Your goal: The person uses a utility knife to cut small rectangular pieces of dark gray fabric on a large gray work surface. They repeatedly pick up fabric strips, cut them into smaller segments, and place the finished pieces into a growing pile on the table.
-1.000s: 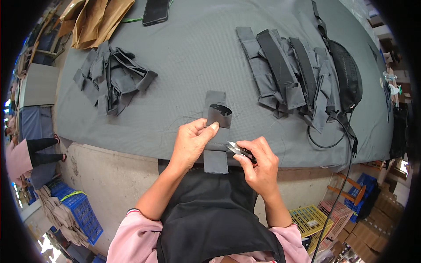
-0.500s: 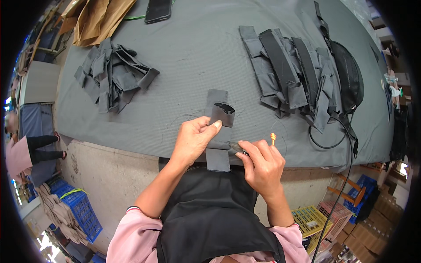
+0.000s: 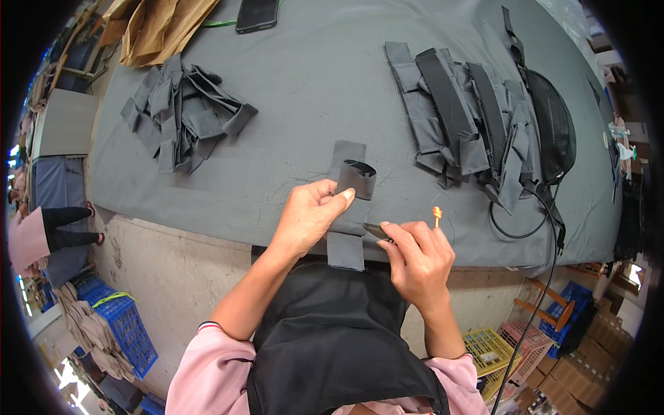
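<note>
Snips (image 3: 375,231) mostly hidden inside my right hand (image 3: 420,259); dark blades show near grey fabric strip (image 3: 345,250), contact unclear. Phone (image 3: 257,15) cut off at top. My left hand (image 3: 309,216) pinches strip's loop, thumb on top, other fingertips hidden. My right fingers curl around snips. Strip lies at table's (image 3: 290,83) near edge.

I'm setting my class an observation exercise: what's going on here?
At a grey-covered table, the person's left hand pinches a grey fabric strip. Their right hand holds small snips close to the strip's right edge; whether the two touch is unclear. A heap of similar strips lies left, and another pile lies right, beside a black bag.
</note>
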Available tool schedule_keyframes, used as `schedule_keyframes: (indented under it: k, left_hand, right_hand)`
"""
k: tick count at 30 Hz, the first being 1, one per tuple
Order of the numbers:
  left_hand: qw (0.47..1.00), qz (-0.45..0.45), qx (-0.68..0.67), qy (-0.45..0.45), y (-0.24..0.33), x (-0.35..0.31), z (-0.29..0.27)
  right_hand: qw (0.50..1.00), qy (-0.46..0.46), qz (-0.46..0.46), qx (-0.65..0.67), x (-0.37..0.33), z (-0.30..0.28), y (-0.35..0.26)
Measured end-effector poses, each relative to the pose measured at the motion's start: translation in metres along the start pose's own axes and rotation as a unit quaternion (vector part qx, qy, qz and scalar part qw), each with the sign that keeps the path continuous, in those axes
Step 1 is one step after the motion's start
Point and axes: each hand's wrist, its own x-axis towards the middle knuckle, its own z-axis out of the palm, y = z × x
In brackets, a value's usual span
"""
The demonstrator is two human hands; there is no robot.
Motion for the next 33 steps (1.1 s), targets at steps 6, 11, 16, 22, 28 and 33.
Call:
schedule_keyframes:
  k: [6,11,16,22,28,33]
  left_hand:
    - [0.999,0.039,0.020,-0.010,-0.013,0.006,-0.004]
    - [1.000,0.021,0.004,-0.016,-0.011,0.005,-0.004]
    - [1.000,0.013,0.002,-0.025,-0.011,0.007,-0.007]
    - [0.999,0.012,-0.024,-0.038,-0.007,0.006,-0.007]
    - [0.998,0.014,-0.024,-0.048,-0.004,0.007,-0.009]
    - [0.998,-0.026,-0.037,-0.034,0.003,0.004,-0.007]
  right_hand:
    - [0.998,-0.042,-0.032,0.025,0.008,-0.006,0.008]
    - [0.997,-0.039,-0.060,0.033,0.011,-0.004,0.014]
    - [0.996,-0.022,-0.025,0.079,0.006,0.003,0.016]
    - [0.948,-0.037,0.151,0.279,-0.001,0.015,0.015]
    - [0.943,-0.018,0.145,0.298,0.000,0.012,0.015]
    - [0.959,-0.023,0.123,0.255,0.003,0.010,0.010]
